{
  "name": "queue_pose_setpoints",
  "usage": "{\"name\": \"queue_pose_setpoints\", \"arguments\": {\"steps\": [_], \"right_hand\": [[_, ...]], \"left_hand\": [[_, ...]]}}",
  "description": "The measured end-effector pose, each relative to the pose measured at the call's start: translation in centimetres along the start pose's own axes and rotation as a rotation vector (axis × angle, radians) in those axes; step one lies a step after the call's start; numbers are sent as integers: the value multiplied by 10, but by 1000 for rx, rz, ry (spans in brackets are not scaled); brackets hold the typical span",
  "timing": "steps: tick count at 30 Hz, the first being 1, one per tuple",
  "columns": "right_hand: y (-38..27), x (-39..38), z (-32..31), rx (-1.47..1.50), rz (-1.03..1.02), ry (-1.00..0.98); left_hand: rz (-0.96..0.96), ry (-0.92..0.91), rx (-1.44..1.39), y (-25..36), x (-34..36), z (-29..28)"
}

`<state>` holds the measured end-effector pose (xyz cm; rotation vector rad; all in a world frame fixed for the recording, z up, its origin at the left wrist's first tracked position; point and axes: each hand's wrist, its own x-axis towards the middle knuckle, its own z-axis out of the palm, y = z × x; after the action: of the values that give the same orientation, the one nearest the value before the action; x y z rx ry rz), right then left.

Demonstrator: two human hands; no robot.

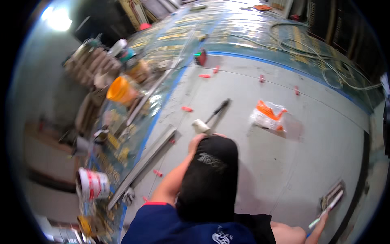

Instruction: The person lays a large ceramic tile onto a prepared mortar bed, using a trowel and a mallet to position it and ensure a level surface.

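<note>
My left arm reaches forward along the black-clad leg [209, 179], and my left hand [196, 143] is beside the far end of the knee. Most of its fingers are hidden behind the leg. Just beyond it a mallet [200, 126] with a white head and black handle lies on the grey tiled floor [260, 162]. Low at the right, my right hand [322, 221] is closed round a pale-handled tool [332, 201] with a flat grey head, held at the floor. Blur keeps its exact kind unclear.
A white-and-orange plastic bag [270, 116] sits on the tiles among several red tile clips [187, 109]. A long metal straightedge [142, 166] lies at the left. Buckets [93, 184] stand beyond the blue tape. A hose [308, 51] coils at the far right.
</note>
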<state>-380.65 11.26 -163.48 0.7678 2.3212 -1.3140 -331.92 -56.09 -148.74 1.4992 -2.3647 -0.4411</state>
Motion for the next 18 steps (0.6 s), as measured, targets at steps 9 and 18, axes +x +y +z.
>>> {"name": "queue_pose_setpoints", "arguments": {"steps": [9,18], "right_hand": [[-108,41,93,-399,-168,184],[-112,23,24,-419,-124,191]], "left_hand": [[364,-238,378,50,141,21],[219,-271,544,32,149,114]]}}
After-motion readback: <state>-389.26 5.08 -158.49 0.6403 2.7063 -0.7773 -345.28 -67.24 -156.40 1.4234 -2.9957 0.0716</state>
